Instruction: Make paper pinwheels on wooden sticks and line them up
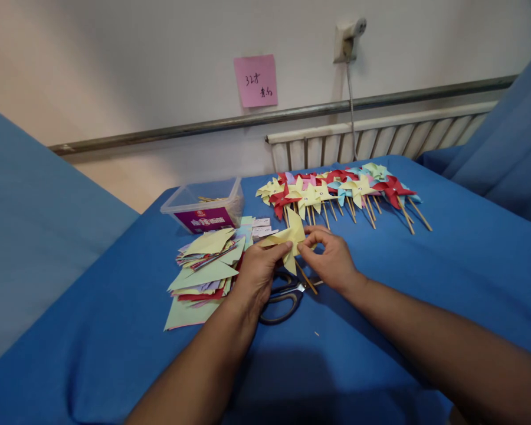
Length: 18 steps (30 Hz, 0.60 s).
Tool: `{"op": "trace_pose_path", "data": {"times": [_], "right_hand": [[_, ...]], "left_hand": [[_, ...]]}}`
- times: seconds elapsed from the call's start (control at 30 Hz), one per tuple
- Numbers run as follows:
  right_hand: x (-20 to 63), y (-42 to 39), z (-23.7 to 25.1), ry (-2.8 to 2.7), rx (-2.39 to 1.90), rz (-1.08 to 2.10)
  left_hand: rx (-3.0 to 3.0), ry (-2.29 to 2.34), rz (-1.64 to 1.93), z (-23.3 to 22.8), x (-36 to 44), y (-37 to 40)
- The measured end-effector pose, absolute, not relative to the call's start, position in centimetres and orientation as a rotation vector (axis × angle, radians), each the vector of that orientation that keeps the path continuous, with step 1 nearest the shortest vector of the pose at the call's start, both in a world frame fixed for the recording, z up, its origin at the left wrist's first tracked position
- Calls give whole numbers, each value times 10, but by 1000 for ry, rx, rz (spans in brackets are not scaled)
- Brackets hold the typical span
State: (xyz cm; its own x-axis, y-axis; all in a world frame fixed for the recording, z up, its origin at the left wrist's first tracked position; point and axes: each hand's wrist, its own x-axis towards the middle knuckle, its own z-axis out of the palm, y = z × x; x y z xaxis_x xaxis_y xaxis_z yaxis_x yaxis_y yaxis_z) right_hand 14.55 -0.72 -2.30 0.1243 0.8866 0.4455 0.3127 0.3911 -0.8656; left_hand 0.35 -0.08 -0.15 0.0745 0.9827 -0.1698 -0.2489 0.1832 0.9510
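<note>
The table (469,260) leaves room at right, but pinwheels (360,188) crowd its far edge.

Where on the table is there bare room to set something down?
Bare blue cloth shows between the pinwheel pile and the right forearm, and left of the paper stacks. It is crowded mid-table, around the left hand, yellow pinwheel and scissors.

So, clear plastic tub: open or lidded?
Open: no lid covers the clear plastic tub, and thin wooden sticks show through its top.
</note>
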Motion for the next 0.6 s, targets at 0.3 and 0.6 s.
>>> {"op": "trace_pose_path", "data": {"times": [0.3, 0.6], "right_hand": [[147, -3, -21, -1209, -1123, 825], [142, 3, -26, -1158, -1008, 1179]], "left_hand": [[903, 1107, 1119, -1, 2, 1], [930, 1156, 1079, 3, 5, -1]]}}
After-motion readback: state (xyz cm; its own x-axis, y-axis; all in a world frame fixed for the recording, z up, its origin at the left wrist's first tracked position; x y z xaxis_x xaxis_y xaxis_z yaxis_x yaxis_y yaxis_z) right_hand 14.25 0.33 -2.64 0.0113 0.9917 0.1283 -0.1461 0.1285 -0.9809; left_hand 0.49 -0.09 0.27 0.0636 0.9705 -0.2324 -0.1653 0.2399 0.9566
